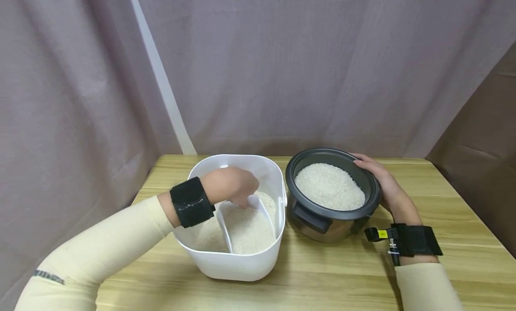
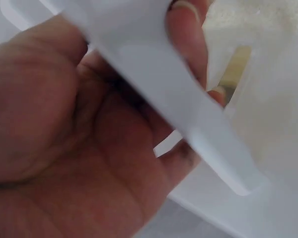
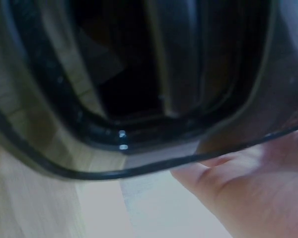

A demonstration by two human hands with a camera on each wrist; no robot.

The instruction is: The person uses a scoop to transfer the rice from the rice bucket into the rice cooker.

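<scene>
A white plastic bin [image 1: 201, 252] with rice in it stands on the wooden table [image 1: 322, 275]. My left hand [image 1: 231, 185] reaches into it and grips the handle of a white scoop [image 1: 246, 226] that lies in the rice. In the left wrist view the scoop handle [image 2: 179, 99] crosses my palm with fingers curled round it. To the right stands a dark rice-cooker pot [image 1: 318, 221] filled with white rice [image 1: 329, 186]. My right hand [image 1: 380, 179] rests against the pot's far right rim, fingers curved along it. The right wrist view shows the pot's side [image 3: 139, 99], blurred.
A grey-purple curtain [image 1: 282, 69] hangs close behind the table. The table's left edge lies near the bin, its right edge beyond my right arm. Bare wood lies in front of both containers.
</scene>
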